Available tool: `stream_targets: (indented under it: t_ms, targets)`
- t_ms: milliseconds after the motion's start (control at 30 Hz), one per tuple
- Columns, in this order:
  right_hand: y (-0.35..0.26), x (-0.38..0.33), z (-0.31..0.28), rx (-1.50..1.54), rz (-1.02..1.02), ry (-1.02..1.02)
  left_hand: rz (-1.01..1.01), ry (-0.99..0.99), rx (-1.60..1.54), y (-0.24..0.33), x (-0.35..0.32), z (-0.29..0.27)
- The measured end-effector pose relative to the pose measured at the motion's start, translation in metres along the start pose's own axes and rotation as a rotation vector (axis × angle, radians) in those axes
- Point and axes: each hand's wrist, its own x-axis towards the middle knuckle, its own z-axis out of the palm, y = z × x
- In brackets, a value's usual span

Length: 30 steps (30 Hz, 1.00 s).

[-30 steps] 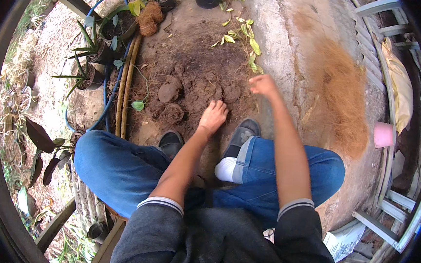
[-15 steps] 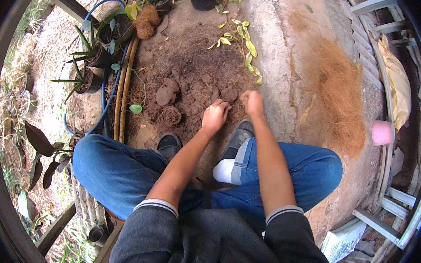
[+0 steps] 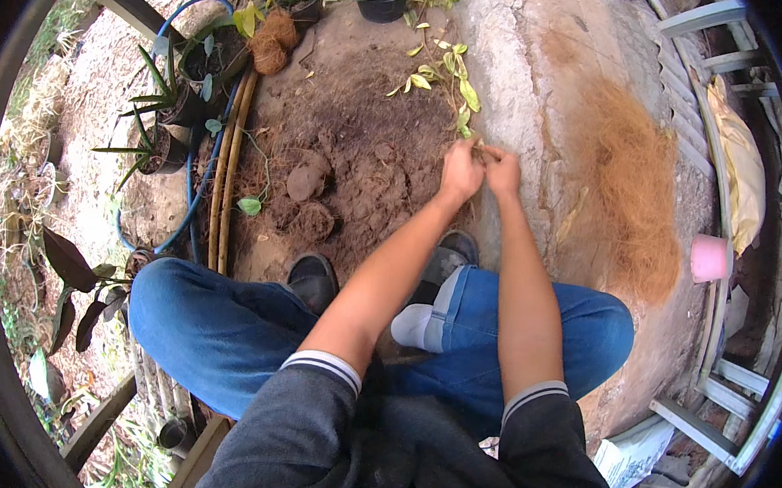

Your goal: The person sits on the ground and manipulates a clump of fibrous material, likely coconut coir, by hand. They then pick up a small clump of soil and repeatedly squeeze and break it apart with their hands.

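My left hand (image 3: 462,171) and my right hand (image 3: 503,172) meet over the right edge of the dark soil (image 3: 368,183), fingers closed and fingertips together. Whatever they pinch is too small and covered to make out. Just beyond them lies a trailing vine (image 3: 468,93) with yellow-green leaves, its near end hidden by my hands. To the left, a round, flat-topped lump of soil (image 3: 305,182) sits on the loose earth. Close in front of it is a rounder soil ball (image 3: 313,222) with fibres about it.
A heap of brown fibre (image 3: 631,188) spreads over the concrete at right, near a pink pot (image 3: 709,259). Bamboo poles (image 3: 230,169), a blue hose (image 3: 197,196) and potted plants (image 3: 163,151) line the left. A fibre-wrapped ball (image 3: 273,43) lies at far left. My shoes flank the soil's near edge.
Both hands have moved away from the soil, up and to the right, and have come together at the vine's near end. The soil lumps at left stay where they were.
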Motion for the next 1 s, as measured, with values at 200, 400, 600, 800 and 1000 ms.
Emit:
stream_targets:
  t_ms: [200,400,600,800,1000]
  targets:
    - [0.021,-0.033,0.057,-0.361,-0.366,0.132,-0.069,-0.328,0.477,0.052,0.032,-0.080]
    - [0.004,-0.024,0.049,-0.567,0.070,-0.104,-0.223,-0.214,0.286,0.002,-0.006,-0.106]
    - [-0.053,0.023,-0.011,-0.474,-0.006,0.136,0.140,-0.021,0.429,-0.022,-0.059,-0.080]
    - [-0.084,0.062,-0.060,-0.575,-0.372,0.051,0.218,-0.203,0.703,-0.031,-0.124,-0.064]
    - [-0.151,0.026,-0.042,-1.016,-0.113,0.124,0.149,-0.092,0.879,-0.049,-0.135,-0.096]
